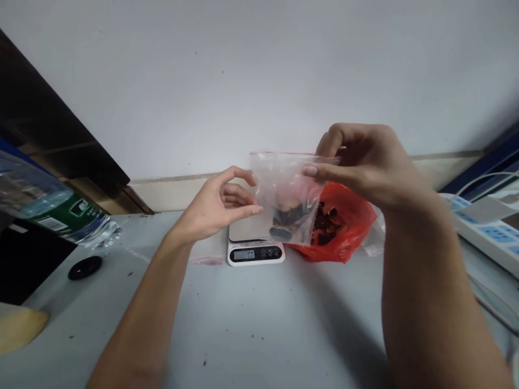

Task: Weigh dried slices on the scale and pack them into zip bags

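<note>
A clear zip-lock bag (267, 183) with a red line along its top hangs upright above the kitchen scale (256, 254). My right hand (357, 162) pinches the bag's upper right side between thumb and fingers. At its left edge is my left hand (221, 205), thumb and forefinger apart; whether they touch the plastic I cannot tell. Dark shapes show through the lower part of the bag. The scale's display reads about 0.0, and part of its plate is covered from view. Right behind the bag, an open red plastic bag (357, 227) holds dark brown dried pieces (327, 221).
Flat clear bags (208, 254) lie left of the scale. Further left are a water bottle (68, 210), a black round lid (85, 267) and a yellowish object (22, 328). A white power strip (486, 232) with cables lies on the right. The wall (243, 81) borders the table's back.
</note>
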Demonstrator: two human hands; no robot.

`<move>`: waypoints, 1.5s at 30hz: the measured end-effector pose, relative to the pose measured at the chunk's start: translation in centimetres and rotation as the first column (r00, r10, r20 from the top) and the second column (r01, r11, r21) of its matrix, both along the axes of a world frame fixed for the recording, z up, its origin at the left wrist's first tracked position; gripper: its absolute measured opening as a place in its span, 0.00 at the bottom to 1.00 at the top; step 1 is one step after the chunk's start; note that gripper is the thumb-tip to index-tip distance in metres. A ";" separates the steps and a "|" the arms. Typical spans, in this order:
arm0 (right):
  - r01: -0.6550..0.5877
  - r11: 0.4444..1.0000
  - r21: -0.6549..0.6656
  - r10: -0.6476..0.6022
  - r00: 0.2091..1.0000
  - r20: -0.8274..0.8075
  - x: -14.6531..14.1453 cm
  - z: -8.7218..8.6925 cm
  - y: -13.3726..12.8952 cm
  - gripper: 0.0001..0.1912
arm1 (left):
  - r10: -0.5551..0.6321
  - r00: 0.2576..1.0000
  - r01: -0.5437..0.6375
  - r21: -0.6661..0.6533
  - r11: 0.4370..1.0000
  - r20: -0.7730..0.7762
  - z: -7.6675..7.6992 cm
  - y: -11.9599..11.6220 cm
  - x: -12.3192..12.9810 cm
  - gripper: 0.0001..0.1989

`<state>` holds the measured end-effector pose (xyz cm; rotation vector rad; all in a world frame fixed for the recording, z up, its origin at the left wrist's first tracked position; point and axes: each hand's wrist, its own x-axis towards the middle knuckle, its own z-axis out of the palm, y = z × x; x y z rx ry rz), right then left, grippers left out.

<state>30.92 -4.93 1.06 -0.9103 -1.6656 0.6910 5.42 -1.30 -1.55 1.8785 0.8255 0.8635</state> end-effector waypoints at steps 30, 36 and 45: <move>-0.080 0.985 -0.151 0.138 0.894 0.425 -0.1 1.2 -0.8 0.10 | 0.165 0.986 -0.123 0.534 0.837 -0.031 0.5 -1.1 1.9 0.11; -0.072 0.989 -0.128 0.123 0.882 0.455 -1.2 1.2 -0.7 0.14 | 0.124 0.990 -0.143 0.501 0.854 0.072 0.1 -1.4 2.3 0.09; -0.066 0.991 -0.120 0.110 0.907 0.406 -1.2 0.7 -0.3 0.16 | 0.200 0.978 -0.201 0.506 0.839 0.057 0.5 -1.6 1.7 0.06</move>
